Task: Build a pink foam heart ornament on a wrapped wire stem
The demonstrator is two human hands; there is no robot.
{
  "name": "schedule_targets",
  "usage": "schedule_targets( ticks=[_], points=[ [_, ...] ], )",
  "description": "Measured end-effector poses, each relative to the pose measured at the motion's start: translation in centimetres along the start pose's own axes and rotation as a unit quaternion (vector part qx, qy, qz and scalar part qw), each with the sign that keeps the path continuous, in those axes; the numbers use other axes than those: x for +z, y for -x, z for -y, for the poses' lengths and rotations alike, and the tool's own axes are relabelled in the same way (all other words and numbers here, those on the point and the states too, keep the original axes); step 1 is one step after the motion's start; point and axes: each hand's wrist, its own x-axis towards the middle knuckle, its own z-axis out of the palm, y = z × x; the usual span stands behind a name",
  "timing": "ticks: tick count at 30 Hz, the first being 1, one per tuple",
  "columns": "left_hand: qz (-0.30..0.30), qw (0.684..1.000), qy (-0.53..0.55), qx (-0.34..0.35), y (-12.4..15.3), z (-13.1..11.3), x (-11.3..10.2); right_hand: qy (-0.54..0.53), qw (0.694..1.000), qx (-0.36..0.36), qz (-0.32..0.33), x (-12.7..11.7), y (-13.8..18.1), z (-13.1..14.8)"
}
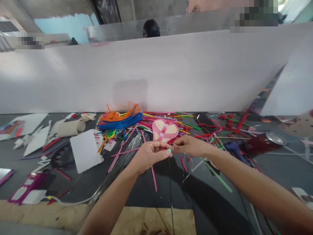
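Observation:
My left hand (151,154) is closed in a pinch at the middle of the view, around a small piece with a bright green tip (169,150). A bit of red shows between its fingers. From just below the fingertips a thin dark strand (170,189) runs down toward the near edge; whether it joins the green-tipped piece I cannot tell. My right hand (190,146) is closed too, its fingertips meeting the left ones; what they grip is hidden. Right behind both hands lies a pink and cream heart (165,130) with pink decorations down its middle.
Blue and orange pipe cleaners (119,122) are heaped behind the hands. Silvery strands (127,153) lie left of centre, near a white card (85,150) and cardboard tube (71,127). A dark red can (262,143) lies at right. A white partition (156,75) stands behind.

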Motion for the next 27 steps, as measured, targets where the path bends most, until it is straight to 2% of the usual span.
schedule_targets(
  ticks=[5,9,15,23,27],
  points=[
    [0.008,0.986,-0.166,0.022,-0.7,-1.0,-0.8,0.006,1.000,-0.011,-0.003,0.2,0.1,-0.3],
    [0.006,0.970,-0.239,0.040,-1.1,-1.2,-1.2,0.017,1.000,-0.010,0.014,0.3,0.3,-0.8],
    [-0.008,0.965,-0.259,0.046,-1.5,-0.6,-1.6,0.035,0.999,-0.024,-0.002,0.2,1.2,-1.3],
    [-0.026,0.957,-0.285,0.034,-1.7,-0.1,-2.5,0.070,0.994,0.009,-0.088,-1.3,3.3,-2.8],
    [-0.019,0.954,-0.297,0.024,-1.6,-0.2,-2.2,0.083,0.988,-0.009,-0.127,-1.1,4.3,-2.4]
  ],
)
